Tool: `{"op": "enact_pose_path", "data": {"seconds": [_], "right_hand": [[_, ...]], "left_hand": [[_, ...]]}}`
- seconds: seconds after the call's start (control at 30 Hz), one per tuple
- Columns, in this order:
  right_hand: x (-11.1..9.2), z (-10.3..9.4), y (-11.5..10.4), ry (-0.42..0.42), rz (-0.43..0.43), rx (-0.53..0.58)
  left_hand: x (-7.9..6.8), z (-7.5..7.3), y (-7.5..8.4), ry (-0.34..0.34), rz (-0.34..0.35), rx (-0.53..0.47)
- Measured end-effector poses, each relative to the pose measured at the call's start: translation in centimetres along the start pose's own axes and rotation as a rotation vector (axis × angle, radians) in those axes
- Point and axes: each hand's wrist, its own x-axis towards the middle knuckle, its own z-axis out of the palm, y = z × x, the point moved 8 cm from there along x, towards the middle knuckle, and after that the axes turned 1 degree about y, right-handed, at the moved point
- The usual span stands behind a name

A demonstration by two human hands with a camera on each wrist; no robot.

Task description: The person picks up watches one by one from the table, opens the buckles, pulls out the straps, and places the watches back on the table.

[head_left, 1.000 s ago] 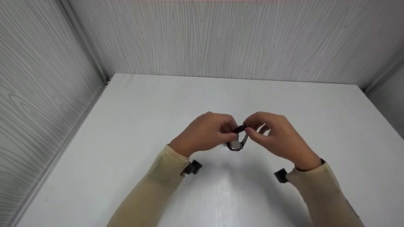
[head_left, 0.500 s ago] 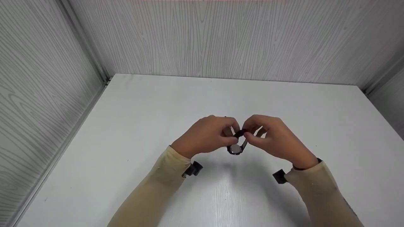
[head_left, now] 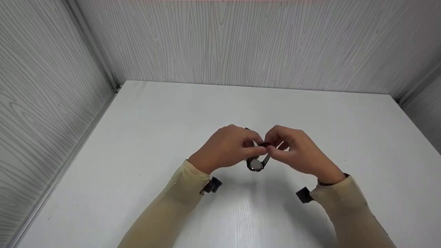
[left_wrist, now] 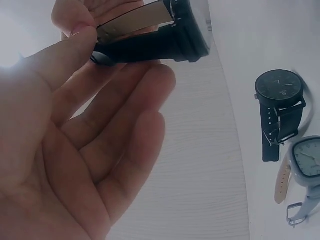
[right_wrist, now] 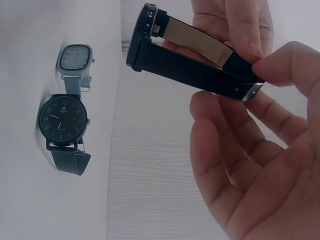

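Note:
A wristwatch (head_left: 255, 165) with a dark strap is held up between both hands, its round case hanging lowest in the head view. My left hand (head_left: 227, 148) pinches the strap ends between thumb and fingers. From the other side my right hand (head_left: 293, 148) pinches the strap by its metal buckle (right_wrist: 253, 92). The fingertips of both hands meet there. In the right wrist view the strap (right_wrist: 190, 70) forms a loop, black outside and tan inside. The left wrist view shows the case edge-on, and fingers partly cover the buckle end.
Two more watches lie on the white table (head_left: 165, 113): a black round one (right_wrist: 63, 120) and a pale square-cased one (right_wrist: 75, 57). Their straps are folded under or beside them. A wood-grain wall (head_left: 220, 41) rises behind the table, another panel (head_left: 44, 103) at left.
Both hands have come slightly lower in the head view with the watch. The left thumb and fingers have moved right along the strap, up to the right fingertips.

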Motion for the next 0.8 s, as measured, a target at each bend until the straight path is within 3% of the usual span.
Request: {"op": "enact_pose_path", "data": {"seconds": [0.5,0.8], "right_hand": [[0.0,0.0,0.3,-0.049,0.014,0.029],[-0.4,0.5,1.4,-0.153,0.112,0.104]], "left_hand": [[0.2,0.4,-0.1,-0.007,-0.001,-0.051],[0.2,0.9,-0.4,-0.030,-0.004,0.055]]}}
